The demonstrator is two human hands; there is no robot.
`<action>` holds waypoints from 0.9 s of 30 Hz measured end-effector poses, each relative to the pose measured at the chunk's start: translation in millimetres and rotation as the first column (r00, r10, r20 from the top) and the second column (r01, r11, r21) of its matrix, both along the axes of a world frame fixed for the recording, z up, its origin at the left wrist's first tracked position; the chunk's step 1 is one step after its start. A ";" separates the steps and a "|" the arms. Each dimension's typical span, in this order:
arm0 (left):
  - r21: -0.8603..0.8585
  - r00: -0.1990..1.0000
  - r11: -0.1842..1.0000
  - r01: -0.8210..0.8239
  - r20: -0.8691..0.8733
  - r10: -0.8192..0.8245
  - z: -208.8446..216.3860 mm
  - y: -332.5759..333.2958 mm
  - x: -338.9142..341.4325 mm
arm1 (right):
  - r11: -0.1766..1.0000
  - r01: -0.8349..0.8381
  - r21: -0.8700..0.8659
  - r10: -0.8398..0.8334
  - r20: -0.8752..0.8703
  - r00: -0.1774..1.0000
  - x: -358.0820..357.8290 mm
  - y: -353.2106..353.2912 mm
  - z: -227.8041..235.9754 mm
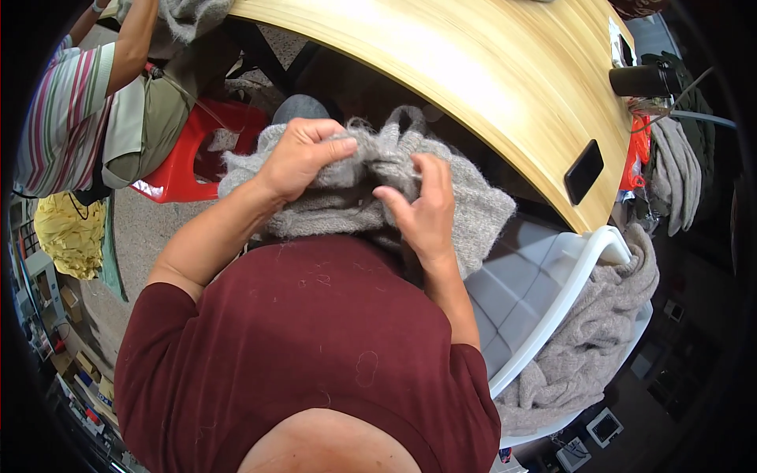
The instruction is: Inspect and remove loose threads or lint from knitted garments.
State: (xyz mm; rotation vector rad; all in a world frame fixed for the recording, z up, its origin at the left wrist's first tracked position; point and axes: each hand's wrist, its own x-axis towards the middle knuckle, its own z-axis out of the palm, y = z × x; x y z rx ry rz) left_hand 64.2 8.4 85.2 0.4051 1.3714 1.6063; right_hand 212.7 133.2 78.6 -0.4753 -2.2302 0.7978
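Note:
A grey fuzzy knitted garment [481, 209] lies bunched across my lap, below the curved table edge. My left hand [303, 158] is closed on its upper part, thumb and fingers pinching a fold near the middle. Close by on the right, my right hand [426, 205] has its thumb and forefinger spread apart, with the fingertips against the knit. A dark hollow in the folds shows between the two hands. A loop of grey knit stands up just beyond them. Whether a needle or thread is at the fingers is too small to tell.
A light wooden table [505, 87] curves ahead, bearing a black phone [583, 171] and a black cylinder [645, 80]. At right, a white plastic bin [544, 347] has grey-brown knitwear [587, 339] draped over its rim. Another person sits left on a red stool [185, 158], near a yellow bundle [69, 236].

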 end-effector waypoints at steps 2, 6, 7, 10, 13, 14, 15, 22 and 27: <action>0.017 0.997 1.000 -0.015 -0.077 0.017 4.3 1.4 -4.8 | 0.997 -0.034 -0.072 0.064 0.473 0.879 15.8 -3.3 -7.3; 0.060 0.999 0.998 -0.010 -0.036 0.012 7.8 0.4 -14.9 | 0.940 0.131 -0.316 0.021 0.434 0.901 33.5 -4.3 -14.5; 0.053 0.999 0.998 -0.038 0.010 0.038 12.1 2.6 -13.7 | 0.933 0.141 -0.331 0.029 0.460 0.887 34.6 -0.2 -5.0; 0.083 1.000 0.997 -0.001 -0.028 0.003 14.9 2.7 -12.8 | 0.947 0.120 -0.298 -0.060 0.202 0.978 45.7 3.9 -7.3; 0.092 0.994 0.991 0.099 -0.063 -0.093 16.6 7.1 -5.3 | 0.997 -0.079 0.011 0.077 0.098 0.992 35.1 -0.5 29.6; 0.092 0.993 0.990 0.103 -0.062 -0.097 19.5 8.9 -2.1 | 0.956 -0.212 0.205 0.205 0.051 0.977 31.7 -3.2 38.6; 0.052 0.984 0.986 0.156 -0.093 -0.151 24.7 10.5 0.9 | 0.916 -0.333 0.223 0.334 0.037 0.942 26.6 -6.5 46.0; -0.011 0.952 0.962 0.274 -0.138 -0.273 28.6 11.8 9.5 | 0.869 -0.372 0.326 0.435 -0.146 0.889 1.6 -11.1 33.3; -0.008 0.924 0.924 0.382 -0.004 -0.382 20.9 6.8 3.2 | 0.882 -0.334 0.333 0.389 -0.115 0.914 -1.6 -11.1 25.1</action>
